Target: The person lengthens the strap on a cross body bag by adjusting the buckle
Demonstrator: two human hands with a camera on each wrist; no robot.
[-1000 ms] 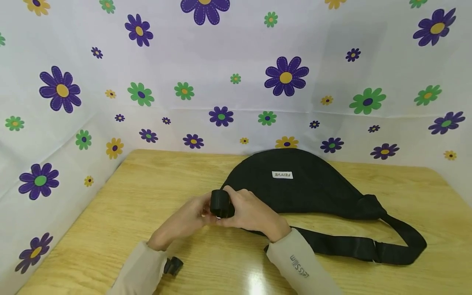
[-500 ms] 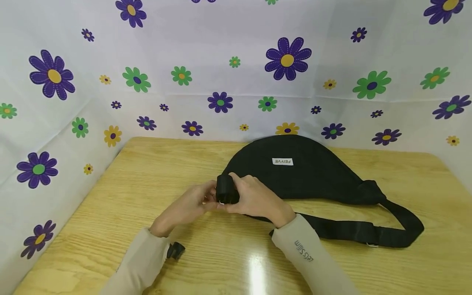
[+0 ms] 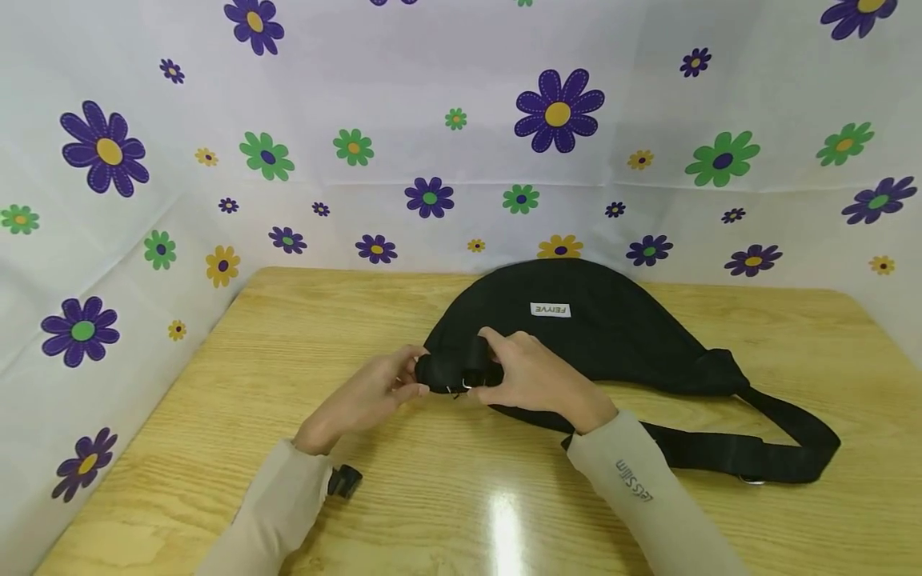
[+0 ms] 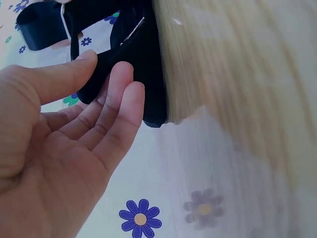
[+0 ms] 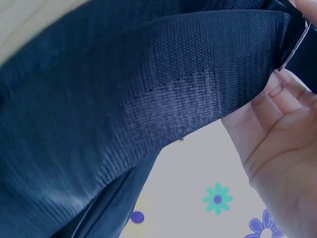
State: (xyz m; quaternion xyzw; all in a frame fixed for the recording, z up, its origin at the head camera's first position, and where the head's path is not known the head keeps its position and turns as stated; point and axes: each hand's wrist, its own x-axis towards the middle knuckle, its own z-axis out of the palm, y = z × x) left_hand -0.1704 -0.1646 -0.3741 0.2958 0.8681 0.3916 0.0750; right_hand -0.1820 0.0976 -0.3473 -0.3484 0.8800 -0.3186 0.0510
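Note:
A black waist bag with a small white label lies at the back of the wooden table, its strap looping to the right. My left hand pinches the bag's tapered left end between thumb and fingers, also visible in the left wrist view. Beside it, my right hand grips a folded length of strap with a thin metal slider. In the right wrist view the broad webbing runs up to this slider at the fingers. Part of the strap is hidden behind the right forearm.
A black buckle piece lies on the table close to the left sleeve, which partly covers it. A white cloth with printed flowers hangs behind the table and along its left side.
The right hand has moved right with the strap, away from the left hand, which now holds the bag's end alone. The head view has tilted down slightly.

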